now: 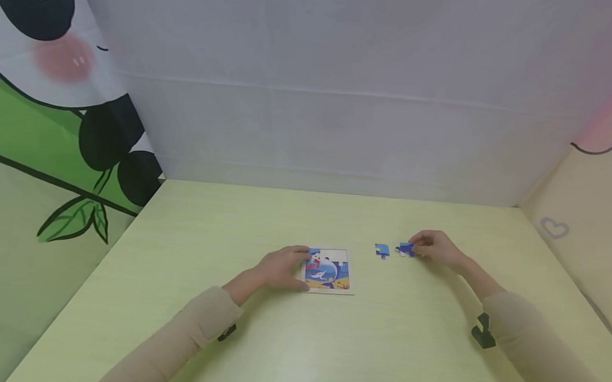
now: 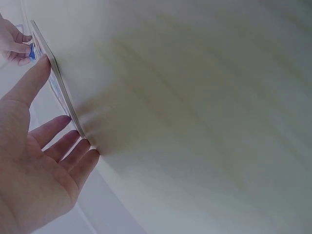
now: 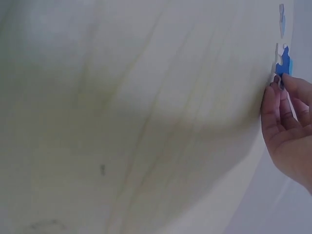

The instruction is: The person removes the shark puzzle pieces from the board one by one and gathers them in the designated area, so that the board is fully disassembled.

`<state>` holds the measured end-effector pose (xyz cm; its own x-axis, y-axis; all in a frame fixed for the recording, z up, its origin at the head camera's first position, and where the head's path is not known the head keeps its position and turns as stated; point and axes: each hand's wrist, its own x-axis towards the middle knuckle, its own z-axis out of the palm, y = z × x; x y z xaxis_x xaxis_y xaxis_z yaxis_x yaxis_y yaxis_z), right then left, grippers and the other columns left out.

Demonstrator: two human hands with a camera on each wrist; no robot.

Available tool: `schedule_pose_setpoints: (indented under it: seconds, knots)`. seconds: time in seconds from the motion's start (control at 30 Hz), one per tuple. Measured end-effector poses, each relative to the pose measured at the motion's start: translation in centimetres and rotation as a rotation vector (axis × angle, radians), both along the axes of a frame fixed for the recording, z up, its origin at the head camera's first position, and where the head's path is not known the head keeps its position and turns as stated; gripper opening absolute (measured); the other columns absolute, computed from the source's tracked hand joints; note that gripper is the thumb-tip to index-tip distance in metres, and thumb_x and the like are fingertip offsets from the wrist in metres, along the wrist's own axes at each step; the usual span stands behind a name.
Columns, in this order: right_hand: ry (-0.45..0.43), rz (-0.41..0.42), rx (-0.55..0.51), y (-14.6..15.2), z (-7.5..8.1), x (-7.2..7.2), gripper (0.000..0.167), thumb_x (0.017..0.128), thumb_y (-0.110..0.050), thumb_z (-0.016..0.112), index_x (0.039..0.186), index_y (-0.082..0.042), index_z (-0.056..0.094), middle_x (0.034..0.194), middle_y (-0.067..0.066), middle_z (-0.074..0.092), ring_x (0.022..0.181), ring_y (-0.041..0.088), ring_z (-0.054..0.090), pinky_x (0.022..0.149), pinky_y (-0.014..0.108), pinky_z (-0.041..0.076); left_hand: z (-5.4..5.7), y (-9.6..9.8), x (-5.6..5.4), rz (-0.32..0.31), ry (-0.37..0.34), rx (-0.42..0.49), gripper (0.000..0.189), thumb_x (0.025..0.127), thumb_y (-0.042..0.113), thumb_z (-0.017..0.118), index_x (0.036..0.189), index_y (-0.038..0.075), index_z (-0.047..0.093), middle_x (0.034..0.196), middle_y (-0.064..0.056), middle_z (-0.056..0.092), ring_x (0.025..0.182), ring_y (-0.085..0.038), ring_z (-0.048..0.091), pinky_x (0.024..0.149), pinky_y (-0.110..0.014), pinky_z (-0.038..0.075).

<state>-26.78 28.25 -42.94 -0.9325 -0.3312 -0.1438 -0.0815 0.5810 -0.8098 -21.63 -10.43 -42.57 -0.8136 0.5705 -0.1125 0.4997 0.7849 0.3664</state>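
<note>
A small jigsaw puzzle [image 1: 327,273] in a pale tray [image 1: 328,291] shows a blue-and-white sea animal over a yellow bottom, with a bare pale patch at its upper right. My left hand [image 1: 282,267] lies at the tray's left side, thumb at the near corner and fingers spread along the edge, touching it. To the right, my right hand [image 1: 437,249] pinches a dark blue jigsaw piece [image 1: 405,249] between thumb and fingertips, low over the table. Another blue piece [image 1: 382,250] lies between the tray and that hand. In the right wrist view, the pinched piece [image 3: 284,61] is tilted up.
Both hands work on a pale yellow-green table [image 1: 300,342]. Behind it rises a plain whitish cloth wall [image 1: 328,135]. Printed panels stand at both sides, the left one with a cartoon panda and leaves [image 1: 72,219]. Dark wrist devices [image 1: 483,331] show beneath the sleeves.
</note>
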Motion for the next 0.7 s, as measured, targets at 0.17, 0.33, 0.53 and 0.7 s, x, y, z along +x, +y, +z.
schedule_pose_setpoints:
  seconds: [0.17,0.33,0.53,0.7]
  knots:
    - [-0.006,-0.004,-0.014,-0.17,-0.27,-0.07,0.024,0.087,-0.005,0.057,0.105,0.010,0.057,0.089,0.013,0.062,0.073,0.015,0.056,0.061,0.023,0.050,0.07,-0.12,0.09,0.005,0.005,-0.006,0.069,0.072,0.039,0.074,0.128,0.006,0.051,0.138,-0.009,0.042,0.127,-0.028,0.038,0.102,-0.043,0.035]
    - [0.006,-0.004,-0.011,-0.39,-0.50,-0.15,0.024,0.086,-0.004,0.058,0.104,0.011,0.058,0.087,0.013,0.062,0.072,0.014,0.056,0.060,0.022,0.050,0.20,-0.26,0.19,0.008,0.007,-0.002,0.068,0.072,0.038,0.074,0.127,0.005,0.052,0.138,-0.009,0.042,0.127,-0.028,0.038,0.101,-0.043,0.035]
    - [0.026,-0.008,0.036,-0.61,-0.48,-0.20,0.024,0.085,-0.005,0.059,0.104,0.010,0.060,0.087,0.011,0.063,0.074,0.016,0.055,0.059,0.022,0.048,0.23,-0.31,0.28,0.018,0.006,-0.007,0.067,0.072,0.039,0.074,0.127,0.007,0.053,0.138,-0.008,0.042,0.127,-0.027,0.038,0.102,-0.042,0.034]
    - [0.026,-0.021,0.065,-0.50,-0.47,-0.14,0.024,0.085,-0.005,0.059,0.104,0.009,0.061,0.086,0.010,0.063,0.074,0.016,0.054,0.059,0.022,0.048,0.38,-0.21,0.32,0.015,0.000,0.008,0.068,0.072,0.038,0.074,0.127,0.006,0.052,0.138,-0.008,0.042,0.127,-0.028,0.037,0.102,-0.044,0.034]
